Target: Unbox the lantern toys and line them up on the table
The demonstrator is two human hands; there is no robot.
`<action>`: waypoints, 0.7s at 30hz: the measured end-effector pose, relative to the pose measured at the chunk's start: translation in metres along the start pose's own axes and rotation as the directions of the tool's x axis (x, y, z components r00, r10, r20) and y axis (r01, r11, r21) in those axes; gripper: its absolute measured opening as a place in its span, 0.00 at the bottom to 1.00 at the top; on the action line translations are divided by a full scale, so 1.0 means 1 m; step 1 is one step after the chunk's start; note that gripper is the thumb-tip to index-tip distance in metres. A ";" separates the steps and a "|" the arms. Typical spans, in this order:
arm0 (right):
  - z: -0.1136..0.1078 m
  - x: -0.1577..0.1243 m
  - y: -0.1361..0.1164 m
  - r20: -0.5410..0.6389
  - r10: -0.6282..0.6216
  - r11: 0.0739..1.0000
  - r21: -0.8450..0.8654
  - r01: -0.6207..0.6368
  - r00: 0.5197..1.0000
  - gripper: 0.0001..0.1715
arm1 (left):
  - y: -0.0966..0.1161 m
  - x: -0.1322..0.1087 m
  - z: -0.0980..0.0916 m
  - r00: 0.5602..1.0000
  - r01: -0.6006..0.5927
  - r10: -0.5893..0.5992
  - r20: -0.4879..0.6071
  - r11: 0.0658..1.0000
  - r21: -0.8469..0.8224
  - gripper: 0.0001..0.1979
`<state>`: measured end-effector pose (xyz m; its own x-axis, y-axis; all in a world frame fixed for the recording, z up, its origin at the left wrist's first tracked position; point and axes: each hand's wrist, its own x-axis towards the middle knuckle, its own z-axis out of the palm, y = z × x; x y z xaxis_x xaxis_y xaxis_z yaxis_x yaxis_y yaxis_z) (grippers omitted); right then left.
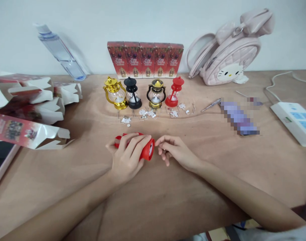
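Note:
My left hand (128,155) is wrapped over a red mini lantern (147,151) lying on its side, its round base turned right. Most of that lantern is hidden under my fingers. Just right of the base, my right hand (176,150) hovers with curled fingers, thumb close to the index finger; anything small in them is hard to see. Beyond my hands stand a gold lantern (121,103), a black lantern (136,103), a black-and-gold lantern (155,104) and another red lantern (173,100). Thin wire pieces and small white tags (125,119) lie before them.
Red Christmas boxes (146,60) line the wall. Open boxes (29,130) pile up at left, near a leaning water bottle (62,55). A pink backpack (230,60), a screwdriver (211,104), a blurred-out item (239,117) and a power strip (295,122) occupy the right.

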<state>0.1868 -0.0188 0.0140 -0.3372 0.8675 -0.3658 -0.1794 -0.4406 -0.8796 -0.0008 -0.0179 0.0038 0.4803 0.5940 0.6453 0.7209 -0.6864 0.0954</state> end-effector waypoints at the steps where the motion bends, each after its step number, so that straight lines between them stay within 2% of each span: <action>1: 0.000 -0.001 -0.002 0.015 0.063 0.998 0.027 -0.064 0.998 0.04 | 0.000 0.000 0.000 1.000 -0.011 0.011 -0.016 1.000 -0.001 0.23; 4: -0.002 0.000 -0.005 0.102 0.186 0.973 0.118 -0.198 0.977 0.07 | 0.000 -0.001 0.000 0.993 -0.094 0.095 -0.064 0.995 0.016 0.20; 8: -0.001 0.001 -0.004 0.241 0.199 0.946 0.207 -0.251 0.950 0.10 | -0.001 0.000 -0.003 0.962 -0.254 0.262 -0.080 0.963 0.092 0.14; 11: 0.001 0.001 0.000 0.276 0.198 0.925 0.266 -0.273 0.940 0.08 | 0.000 0.001 -0.004 0.928 -0.346 0.360 -0.094 0.929 0.132 0.11; 13: 0.002 0.001 0.002 0.269 0.192 0.917 0.293 -0.270 0.944 0.07 | 0.000 0.002 -0.004 0.928 -0.349 0.361 -0.094 0.928 0.127 0.11; 16: 0.003 0.001 0.000 0.235 0.195 0.927 0.275 -0.257 0.952 0.07 | 0.000 0.002 -0.004 0.949 -0.286 0.298 -0.101 0.951 0.113 0.11; 19: -0.004 0.000 -0.009 0.199 0.271 0.945 0.131 -0.299 0.942 0.08 | -0.002 0.002 -0.003 0.966 -0.228 0.236 -0.108 0.970 0.082 0.12; 21: -0.016 -0.001 -0.020 0.135 0.319 0.947 -0.006 -0.321 0.938 0.06 | -0.003 0.002 -0.002 0.973 -0.203 0.208 -0.100 0.977 0.060 0.15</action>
<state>0.2057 -0.0076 0.0270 -0.4980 0.6422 -0.5827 -0.0561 -0.6944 -0.7174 -0.0033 -0.0157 0.0060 0.5675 0.3932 0.7234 0.6373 -0.7661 -0.0836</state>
